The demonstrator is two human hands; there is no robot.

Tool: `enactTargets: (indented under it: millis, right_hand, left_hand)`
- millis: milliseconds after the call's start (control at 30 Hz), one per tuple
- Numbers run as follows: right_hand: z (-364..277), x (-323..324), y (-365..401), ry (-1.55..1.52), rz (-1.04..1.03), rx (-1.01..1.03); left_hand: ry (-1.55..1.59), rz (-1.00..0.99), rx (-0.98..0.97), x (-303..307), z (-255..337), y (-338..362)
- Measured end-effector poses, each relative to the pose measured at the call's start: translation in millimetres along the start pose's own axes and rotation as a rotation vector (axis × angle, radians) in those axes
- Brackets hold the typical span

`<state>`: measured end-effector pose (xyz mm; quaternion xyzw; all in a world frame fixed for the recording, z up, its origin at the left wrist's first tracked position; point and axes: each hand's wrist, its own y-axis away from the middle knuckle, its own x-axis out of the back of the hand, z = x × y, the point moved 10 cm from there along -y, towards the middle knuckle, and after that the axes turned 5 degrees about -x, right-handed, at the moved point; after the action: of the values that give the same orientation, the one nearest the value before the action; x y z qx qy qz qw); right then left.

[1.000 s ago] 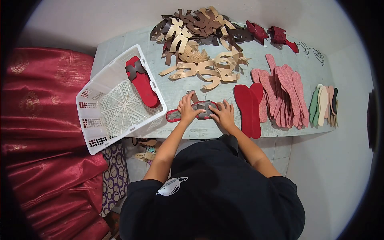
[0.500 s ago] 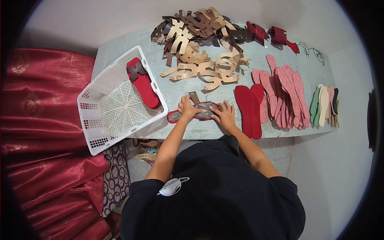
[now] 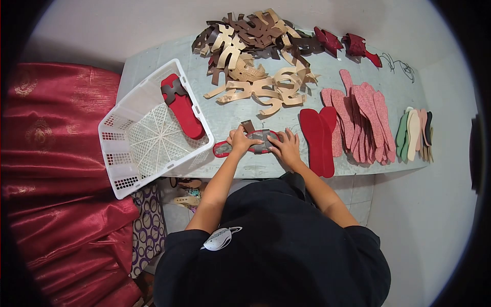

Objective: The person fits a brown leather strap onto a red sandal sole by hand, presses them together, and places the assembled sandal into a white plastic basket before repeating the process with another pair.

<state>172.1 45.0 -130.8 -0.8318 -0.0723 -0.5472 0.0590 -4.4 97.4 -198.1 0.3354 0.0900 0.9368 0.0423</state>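
Note:
A red-edged sandal sole (image 3: 223, 149) lies across the table near its front edge, its grey face upward. Dark strap ends (image 3: 264, 141) are folded over that face toward the right end. My left hand (image 3: 238, 140) grips the middle of the sole, its thumb pressing against the strap ends and its fingers curled at the far side. From the right, my right hand (image 3: 288, 148) holds the other end, with the thumb on the strap area and the fingers over the far edge. A brown strap end (image 3: 247, 125) sticks out beyond my left fingers.
A white plastic basket (image 3: 113, 176) at the left holds a red sandal (image 3: 185, 115) with a dark strap. Cut straps (image 3: 255, 51) are heaped at the back. Red soles (image 3: 318, 146), pink soles (image 3: 363, 123) and coloured soles (image 3: 412, 135) lie right; two dark red uppers (image 3: 328, 41) sit behind.
Almost nothing differs. Both hands keep their hold on the sandal sole, with only a very slight shift of the left fingers.

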Motion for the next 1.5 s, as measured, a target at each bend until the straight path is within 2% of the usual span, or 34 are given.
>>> enactTargets:
  millis: [67, 200, 400, 567, 900, 1067, 1500]
  right_hand:
    - [1.0, -1.3, 0.1, 0.005, 0.004, 0.0]
    - [1.0, -2.3, 0.0, 0.016, 0.015, 0.01]
    - [1.6, -2.9, 1.4, 0.018, 0.028, 0.009]
    - [1.3, -2.3, 2.0, 0.017, 0.043, 0.007]
    - [1.5, -2.4, 2.4, 0.001, 0.048, -0.013]
    - [1.6, -4.0, 3.5, 0.007, 0.039, -0.029]
    - [0.8, -3.7, 3.7, 0.034, 0.046, -0.055]
  left_hand:
    - [-0.112, -0.001, 0.021, 10.5, 16.5, 7.5]
    - [-0.118, -0.023, 0.014, 2.9, 7.8, 5.6]
    - [0.105, 0.05, -0.11, 8.5, 29.1, 18.4]
    - [-0.011, 0.199, -0.181, 21.7, 45.3, 33.2]
    - [-0.112, 0.175, -0.265, 21.2, 55.1, 36.7]
    - [-0.198, 0.27, -0.365, 25.1, 64.0, 44.9]
    - [-0.199, 0.283, -0.464, 23.4, 67.2, 49.5]
